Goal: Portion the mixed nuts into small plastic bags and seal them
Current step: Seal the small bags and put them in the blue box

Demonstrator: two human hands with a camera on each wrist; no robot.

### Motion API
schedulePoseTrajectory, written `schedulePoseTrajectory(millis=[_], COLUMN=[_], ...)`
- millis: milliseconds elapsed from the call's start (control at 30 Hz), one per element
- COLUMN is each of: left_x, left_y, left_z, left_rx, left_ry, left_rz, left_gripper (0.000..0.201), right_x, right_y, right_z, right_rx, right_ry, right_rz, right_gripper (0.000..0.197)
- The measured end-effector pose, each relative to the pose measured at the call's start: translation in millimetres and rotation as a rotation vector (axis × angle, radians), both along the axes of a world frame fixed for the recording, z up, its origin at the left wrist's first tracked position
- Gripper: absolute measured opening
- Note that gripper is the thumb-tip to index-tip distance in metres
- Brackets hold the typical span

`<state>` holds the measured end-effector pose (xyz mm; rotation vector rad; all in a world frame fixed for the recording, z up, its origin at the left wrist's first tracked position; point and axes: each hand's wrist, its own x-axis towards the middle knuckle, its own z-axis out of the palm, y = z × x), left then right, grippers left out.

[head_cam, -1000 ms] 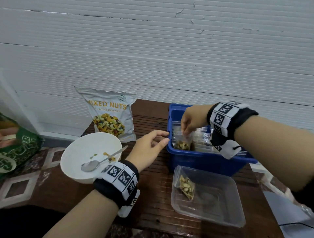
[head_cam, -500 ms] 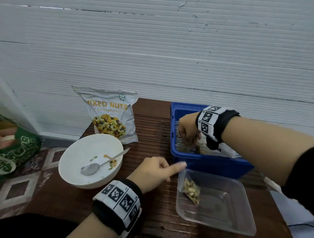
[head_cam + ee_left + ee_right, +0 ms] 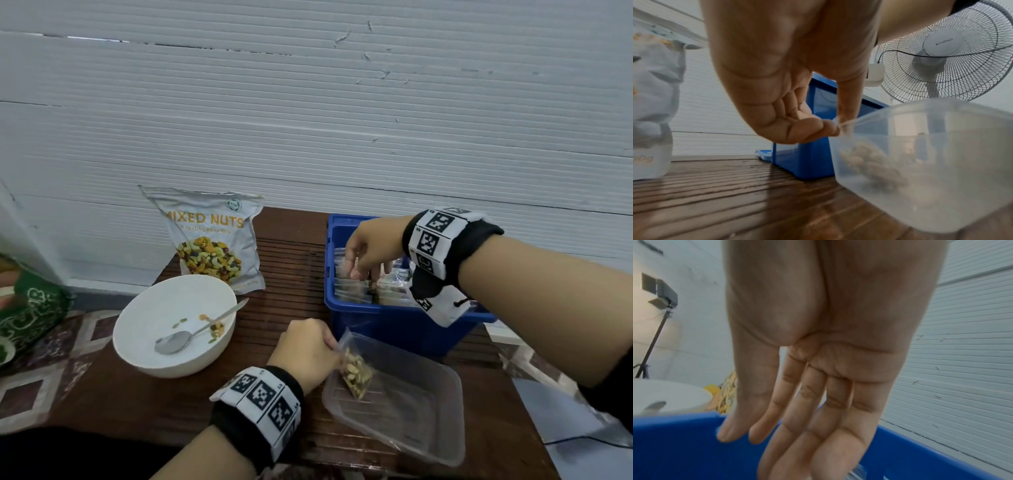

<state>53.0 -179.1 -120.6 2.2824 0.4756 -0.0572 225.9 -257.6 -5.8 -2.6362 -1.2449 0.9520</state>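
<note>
Item: clear plastic tray (image 3: 411,421), lower centre-right of the head view, on the dark wooden slatted table (image 3: 284,274). One small bag of nuts (image 3: 356,371) sits at its upper-left corner, tilted against the tray wall.

Item: left hand (image 3: 305,353), lower centre of the head view, marker band on the wrist. Its fingers are curled and, in the left wrist view, the fingertips (image 3: 830,129) pinch the top edge of the small bag of nuts (image 3: 869,162) at the tray's corner (image 3: 920,123).

Item: white bowl (image 3: 174,325), left of centre, holding a metal spoon (image 3: 191,334) and a few leftover nuts.

Item: blue bin (image 3: 394,325), right of centre, just behind the tray, filled with a row of clear small bags (image 3: 352,284) standing on edge.

Item: right hand (image 3: 371,248), over the blue bin, marker band on the wrist. The right wrist view shows the hand (image 3: 828,369) with fingers (image 3: 797,402) extended and loose, pointing down into the bin (image 3: 684,443), nothing visibly held. In the head view the fingertips reach among the bags; whether they touch one cannot be told.

Item: Mixed Nuts pouch (image 3: 209,240), upright at the table's far edge, against the white ribbed wall (image 3: 308,120).

Item: standing fan (image 3: 945,52), upper right of the left wrist view.
</note>
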Motion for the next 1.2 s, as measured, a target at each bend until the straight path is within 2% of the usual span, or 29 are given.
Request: schedulePoseTrajectory(millis=[200,400,633,800,967,1200], left_x=[-7,-13,-19,-22,-27,-25], left_y=[-5,-1,5,10,12,10], left_z=[15,30,52,55,61,65], left_rx=[0.041,-0.108,-0.144,-0.197,-0.128,-0.064], left_ry=[-0.074,-0.193,-0.373,-0.334,-0.322,-0.322], left_rz=[0.002,0.002,-0.031,-0.008,-0.012,-0.026], left_gripper=[0.011,0.01,0.013,0.016,0.014,0.019], right_x=[-26,-57,-72,-73,-72,-79], right_y=[-22,-40,-55,-61,-68,-68], right_z=[7,2,1,1,0,-2], right_rx=[0.108,0.126,0.226,0.308,0.381,0.385], right_ry=[0.02,-0.058,-0.116,-0.104,-0.005,-0.066], right_rz=[-0.009,0.057,0.044,-0.002,-0.067,-0.02], right_gripper=[0.017,0.016,0.012,0.012,0.012,0.019])
